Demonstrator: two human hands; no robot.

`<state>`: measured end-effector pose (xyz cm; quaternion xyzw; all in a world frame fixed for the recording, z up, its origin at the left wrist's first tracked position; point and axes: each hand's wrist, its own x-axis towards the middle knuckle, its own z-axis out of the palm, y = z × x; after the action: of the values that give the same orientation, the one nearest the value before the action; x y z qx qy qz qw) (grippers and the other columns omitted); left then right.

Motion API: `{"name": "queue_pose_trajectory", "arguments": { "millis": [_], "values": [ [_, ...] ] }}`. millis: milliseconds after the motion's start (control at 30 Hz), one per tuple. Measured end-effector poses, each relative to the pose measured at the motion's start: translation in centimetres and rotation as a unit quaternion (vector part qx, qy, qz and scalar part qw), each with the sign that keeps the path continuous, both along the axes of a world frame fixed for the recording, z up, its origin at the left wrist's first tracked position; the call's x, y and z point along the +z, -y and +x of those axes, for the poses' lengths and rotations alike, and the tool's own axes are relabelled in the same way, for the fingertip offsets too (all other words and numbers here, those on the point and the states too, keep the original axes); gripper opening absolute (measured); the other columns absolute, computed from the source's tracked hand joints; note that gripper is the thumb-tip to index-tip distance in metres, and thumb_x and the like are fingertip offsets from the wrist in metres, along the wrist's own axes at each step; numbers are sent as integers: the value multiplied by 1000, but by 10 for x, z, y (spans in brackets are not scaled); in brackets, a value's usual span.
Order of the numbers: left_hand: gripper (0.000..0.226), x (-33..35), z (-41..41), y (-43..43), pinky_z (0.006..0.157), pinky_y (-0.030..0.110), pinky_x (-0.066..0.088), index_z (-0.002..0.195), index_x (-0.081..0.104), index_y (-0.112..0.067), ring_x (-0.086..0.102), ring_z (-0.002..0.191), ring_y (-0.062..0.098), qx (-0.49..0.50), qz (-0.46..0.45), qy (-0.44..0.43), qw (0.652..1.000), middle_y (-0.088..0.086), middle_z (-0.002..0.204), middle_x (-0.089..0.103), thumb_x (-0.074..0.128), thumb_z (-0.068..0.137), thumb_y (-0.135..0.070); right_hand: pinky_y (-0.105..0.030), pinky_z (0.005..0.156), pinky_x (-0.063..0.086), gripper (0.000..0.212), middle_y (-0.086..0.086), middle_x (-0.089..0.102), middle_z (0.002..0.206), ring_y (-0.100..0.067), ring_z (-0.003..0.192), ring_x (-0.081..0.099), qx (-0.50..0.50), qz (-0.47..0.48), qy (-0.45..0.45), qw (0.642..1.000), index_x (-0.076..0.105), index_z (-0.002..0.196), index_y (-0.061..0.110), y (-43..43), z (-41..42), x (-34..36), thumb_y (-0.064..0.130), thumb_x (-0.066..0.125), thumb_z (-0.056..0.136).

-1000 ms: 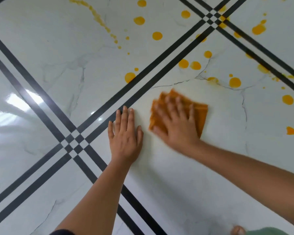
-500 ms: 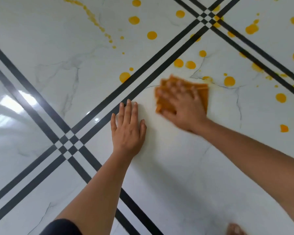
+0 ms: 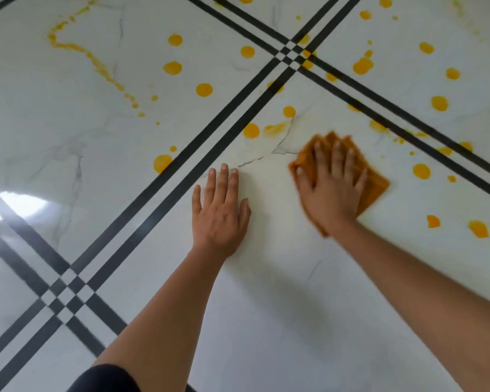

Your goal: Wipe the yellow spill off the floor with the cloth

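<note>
My right hand [image 3: 330,190] presses flat on an orange cloth [image 3: 372,185] spread on the white marble floor, right of centre. My left hand [image 3: 219,213] lies flat on the bare tile just left of it, fingers together, holding nothing. Yellow spill drops [image 3: 251,130] are scattered across the tiles beyond both hands and to the right [image 3: 421,171], with a smeared patch [image 3: 275,128] just above the cloth's left side. A thin yellow trail [image 3: 96,62] curves across the far-left tile.
Black double stripes [image 3: 181,176] cross the glossy floor diagonally and meet at a checkered crossing [image 3: 65,301] near left and another [image 3: 293,52] at the top. A bright light glare [image 3: 20,202] sits on the left tile.
My right hand has slid the cloth to the right and slightly nearer. The drop near the crack is now smeared. The view has shifted, showing more floor beyond. My left hand stays planted.
</note>
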<state>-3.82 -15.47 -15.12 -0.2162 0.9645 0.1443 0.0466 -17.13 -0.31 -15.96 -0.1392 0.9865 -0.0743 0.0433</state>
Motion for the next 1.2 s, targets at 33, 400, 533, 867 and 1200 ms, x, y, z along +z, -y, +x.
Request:
{"name": "queue_pose_trajectory", "arguments": {
  "millis": [33, 400, 533, 867, 1200],
  "values": [
    [71, 0, -7, -2, 112, 36, -12, 149, -2, -21, -9, 145, 17, -3, -1, -4, 1000, 0, 158, -4, -4, 84, -49, -57, 111, 3, 67, -6, 11, 158, -31, 145, 6, 37, 8, 5, 999, 14, 148, 33, -3, 25, 1, 63, 19, 88],
    [71, -5, -67, -44, 115, 40, -2, 149, 6, -19, 0, 145, 19, -47, -3, -16, 999, 1, 158, 5, 0, 85, -49, -58, 111, 10, 66, -7, 23, 155, -32, 143, 17, 9, 2, -4, 1000, 24, 146, 33, -52, 14, -2, 61, 23, 87],
    [70, -7, -82, -62, 115, 40, 0, 149, 10, -18, 2, 145, 18, -53, -6, -12, 999, 1, 158, 8, 4, 86, -49, -52, 113, 8, 66, 4, 16, 157, -23, 145, 12, 183, 28, 28, 982, 19, 145, 43, -59, -58, 8, 68, 19, 83],
    [71, 19, -128, -138, 114, 36, -8, 149, 1, -21, -8, 145, 15, -106, 5, 29, 994, -1, 158, -2, -4, 85, -52, -54, 113, 4, 69, 0, 11, 158, -27, 145, 6, 32, 28, 72, 996, 13, 147, 39, -132, -66, 21, 70, 18, 86],
    [75, 44, -181, -234, 113, 41, -13, 147, -10, -8, -15, 143, 27, -242, -31, 117, 963, 11, 156, -14, 6, 93, -57, -42, 115, -5, 84, -1, 13, 158, -20, 146, -1, -42, 59, 109, 991, 11, 150, 23, -252, -61, 57, 59, -14, 78]
  ]
}}
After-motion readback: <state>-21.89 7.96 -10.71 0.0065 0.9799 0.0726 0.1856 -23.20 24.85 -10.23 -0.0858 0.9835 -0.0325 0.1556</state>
